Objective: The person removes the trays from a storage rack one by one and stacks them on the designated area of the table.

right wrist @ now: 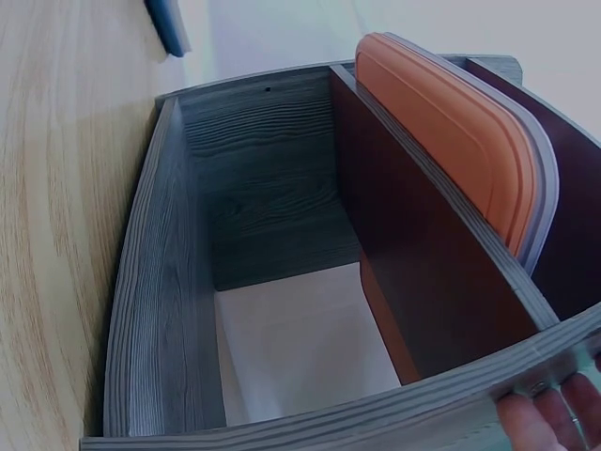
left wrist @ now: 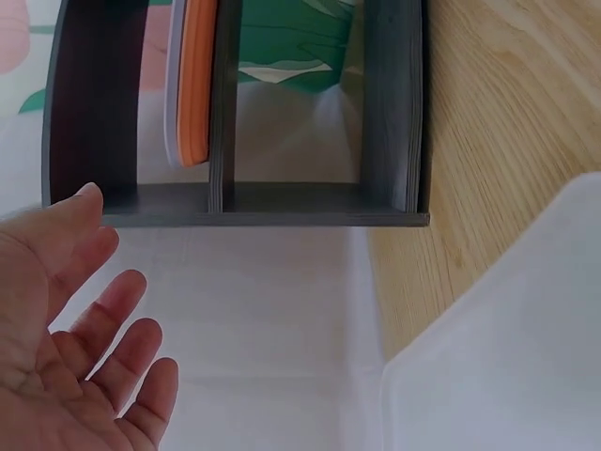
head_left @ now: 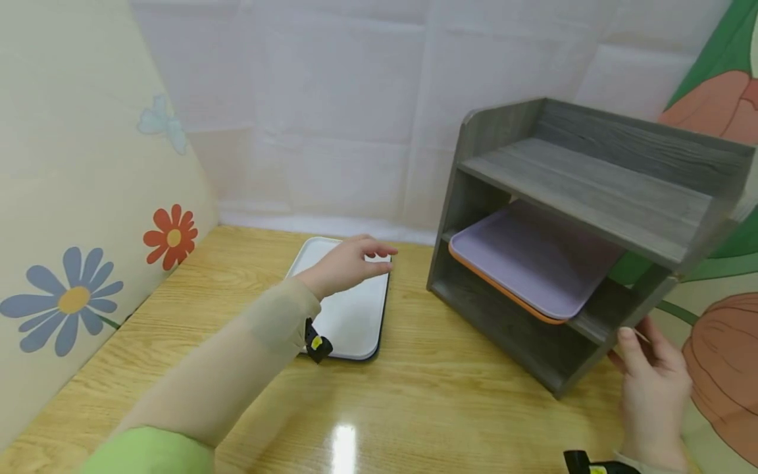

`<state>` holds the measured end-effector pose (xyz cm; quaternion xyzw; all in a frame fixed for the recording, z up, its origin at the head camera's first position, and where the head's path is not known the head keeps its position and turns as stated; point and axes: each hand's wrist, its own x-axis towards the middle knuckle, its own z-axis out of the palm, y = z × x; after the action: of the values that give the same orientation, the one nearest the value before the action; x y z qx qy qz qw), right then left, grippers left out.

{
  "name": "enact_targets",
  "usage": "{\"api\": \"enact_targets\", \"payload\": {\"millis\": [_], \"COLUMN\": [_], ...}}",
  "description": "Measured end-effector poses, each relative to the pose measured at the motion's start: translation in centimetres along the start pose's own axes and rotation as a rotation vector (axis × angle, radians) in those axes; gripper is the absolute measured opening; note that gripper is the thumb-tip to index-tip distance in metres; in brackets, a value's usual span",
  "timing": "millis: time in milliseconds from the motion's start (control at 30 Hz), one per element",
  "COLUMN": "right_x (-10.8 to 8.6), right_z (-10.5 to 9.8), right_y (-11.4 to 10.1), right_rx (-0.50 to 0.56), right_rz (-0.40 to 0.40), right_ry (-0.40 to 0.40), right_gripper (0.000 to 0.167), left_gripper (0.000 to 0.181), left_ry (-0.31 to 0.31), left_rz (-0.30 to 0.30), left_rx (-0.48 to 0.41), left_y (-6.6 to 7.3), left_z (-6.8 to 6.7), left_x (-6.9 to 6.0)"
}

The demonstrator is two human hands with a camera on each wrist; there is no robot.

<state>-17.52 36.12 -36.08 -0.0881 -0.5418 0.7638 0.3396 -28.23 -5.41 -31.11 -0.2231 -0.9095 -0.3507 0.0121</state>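
A grey wooden shelf unit stands on the table. On its middle board lies a lilac tray on top of an orange tray, both jutting out at the front. My right hand grips the lower right side panel, thumb near the front edge; its fingertips show at the panel in the right wrist view. To the left, a white tray lies on the table with a dark rim showing beneath it. Above it hovers my left hand, holding nothing, fingers loosely bent.
The wood-grain table runs up to a white cloth at the back. A wall with painted flowers borders the left side. Painted green and pink panels stand at the right, close to the shelf.
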Motion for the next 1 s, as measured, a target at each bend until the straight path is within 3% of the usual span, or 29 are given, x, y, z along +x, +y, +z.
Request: {"api": "enact_targets", "payload": {"millis": [367,600,1000], "right_x": [0.2,0.2,-0.2], "right_z": [-0.2,-0.3,0.1], "right_y": [0.2,0.2,0.2], "right_rx": [0.016,0.008,-0.008], "right_rz": [-0.003,-0.019,-0.016], "right_ry": [-0.013,-0.020,-0.027], "right_gripper": [0.046,0.046,0.046], "left_gripper": [0.039,0.039,0.040], "left_ry": [-0.063,-0.069,-0.100], "left_rz": [-0.001,0.020,-0.021], "left_rx": [0.002,0.010,-0.065], "left_y": [2.2,3.1,4.9], "left_z": [1.3,1.9,2.6], "left_x": [3.6,5.6,8.0]}}
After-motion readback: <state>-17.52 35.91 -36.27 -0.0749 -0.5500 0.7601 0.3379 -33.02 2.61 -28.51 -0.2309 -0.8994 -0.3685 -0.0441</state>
